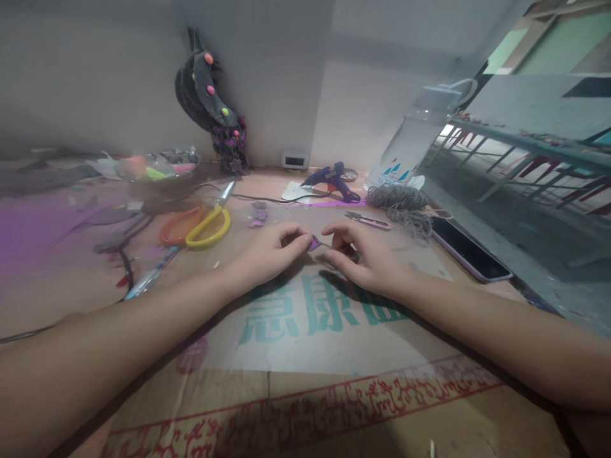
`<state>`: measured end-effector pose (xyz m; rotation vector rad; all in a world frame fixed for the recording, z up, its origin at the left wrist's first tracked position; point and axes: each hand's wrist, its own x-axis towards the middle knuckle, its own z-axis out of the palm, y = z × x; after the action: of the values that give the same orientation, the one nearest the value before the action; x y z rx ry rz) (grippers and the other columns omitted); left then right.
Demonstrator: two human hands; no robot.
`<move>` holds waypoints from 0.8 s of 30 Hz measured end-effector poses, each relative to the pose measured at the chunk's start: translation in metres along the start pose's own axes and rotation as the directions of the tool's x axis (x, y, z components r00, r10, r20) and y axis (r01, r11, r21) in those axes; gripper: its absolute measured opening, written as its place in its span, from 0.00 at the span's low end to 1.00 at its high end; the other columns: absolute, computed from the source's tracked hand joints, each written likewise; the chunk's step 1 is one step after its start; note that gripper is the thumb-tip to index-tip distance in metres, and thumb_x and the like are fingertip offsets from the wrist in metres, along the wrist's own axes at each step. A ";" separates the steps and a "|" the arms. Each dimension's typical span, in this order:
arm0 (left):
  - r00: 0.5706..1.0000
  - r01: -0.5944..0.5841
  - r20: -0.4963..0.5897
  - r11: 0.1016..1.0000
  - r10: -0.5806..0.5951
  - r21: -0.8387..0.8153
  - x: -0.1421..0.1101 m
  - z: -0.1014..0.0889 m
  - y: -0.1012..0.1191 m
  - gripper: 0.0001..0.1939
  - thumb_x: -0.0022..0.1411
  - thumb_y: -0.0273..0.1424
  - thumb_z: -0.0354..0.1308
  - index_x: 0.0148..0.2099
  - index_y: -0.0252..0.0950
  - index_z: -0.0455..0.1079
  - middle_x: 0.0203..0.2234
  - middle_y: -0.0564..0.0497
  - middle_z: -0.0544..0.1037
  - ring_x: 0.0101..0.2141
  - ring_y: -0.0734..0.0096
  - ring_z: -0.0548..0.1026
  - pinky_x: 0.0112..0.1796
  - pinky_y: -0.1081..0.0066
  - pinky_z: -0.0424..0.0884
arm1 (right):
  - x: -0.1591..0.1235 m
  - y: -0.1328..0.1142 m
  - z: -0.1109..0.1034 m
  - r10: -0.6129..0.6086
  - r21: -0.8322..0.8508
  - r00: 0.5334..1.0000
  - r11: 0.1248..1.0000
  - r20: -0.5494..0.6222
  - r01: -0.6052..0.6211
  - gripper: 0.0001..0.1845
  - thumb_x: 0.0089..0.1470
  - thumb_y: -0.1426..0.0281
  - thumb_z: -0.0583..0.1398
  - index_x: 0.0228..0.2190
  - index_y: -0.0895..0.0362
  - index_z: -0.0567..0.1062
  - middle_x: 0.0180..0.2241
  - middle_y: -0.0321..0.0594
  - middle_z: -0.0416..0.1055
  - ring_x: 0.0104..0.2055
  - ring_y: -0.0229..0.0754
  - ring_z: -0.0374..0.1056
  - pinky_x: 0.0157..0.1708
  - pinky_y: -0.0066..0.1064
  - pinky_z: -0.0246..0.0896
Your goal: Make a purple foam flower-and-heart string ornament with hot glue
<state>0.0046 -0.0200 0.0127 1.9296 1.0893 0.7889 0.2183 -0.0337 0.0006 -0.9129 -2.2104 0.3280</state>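
My left hand [274, 248] is closed in a pinch on a small purple piece [314, 243], which looks like felt or cloth. From it a thin grey strand [325, 245] runs across to my right hand [360, 256]. The fingers of my right hand are curled, with the strand between thumb and fingertips; its far end is hidden. Both hands hover low over a translucent sheet [305, 353] with green lettering. Beyond my left hand lie a few small purple pieces [258, 219]. A pair of thread snips [370, 221] rests beyond my right hand.
Scissors [209, 232] with yellow and orange handles lie left, near a pen [155, 272]. A blue glue gun [329, 178] and small digital clock [295, 159] stand behind. Grey yarn [398, 198], a water bottle [405, 143] and a phone [470, 250] are right. A decorated crescent [203, 95] leans on the wall.
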 end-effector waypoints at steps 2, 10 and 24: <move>1.000 -0.013 0.004 1.000 0.013 -0.015 0.000 0.000 -0.001 0.14 0.65 0.40 0.52 0.34 0.36 0.71 0.20 0.55 0.71 0.21 0.73 0.66 0.24 0.73 0.60 | 0.001 -0.001 -0.001 0.017 -0.006 1.000 1.000 0.022 -0.017 0.15 0.62 0.68 0.59 0.50 0.57 0.67 0.30 0.35 0.67 0.27 0.35 0.62 0.28 0.28 0.59; 0.999 -0.038 0.015 0.999 0.039 -0.027 -0.001 0.000 -0.003 0.14 0.66 0.40 0.53 0.38 0.35 0.73 0.24 0.53 0.75 0.24 0.72 0.69 0.27 0.73 0.64 | 0.002 0.003 0.002 0.109 -0.059 0.991 0.993 0.078 -0.104 0.13 0.59 0.66 0.62 0.45 0.58 0.74 0.37 0.43 0.76 0.34 0.40 0.69 0.33 0.31 0.63; 0.987 -0.106 0.131 0.991 0.095 0.077 0.003 0.001 -0.007 0.11 0.62 0.37 0.58 0.39 0.35 0.76 0.30 0.51 0.79 0.31 0.70 0.73 0.34 0.71 0.67 | 0.003 0.007 0.003 0.084 -0.058 0.995 0.995 0.056 -0.081 0.08 0.56 0.77 0.59 0.35 0.55 0.78 0.33 0.38 0.77 0.37 0.41 0.71 0.39 0.32 0.65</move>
<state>0.0040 -0.0154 0.0062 2.0888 0.9681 0.6737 0.2185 -0.0259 -0.0029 -1.0386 -2.2492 0.3372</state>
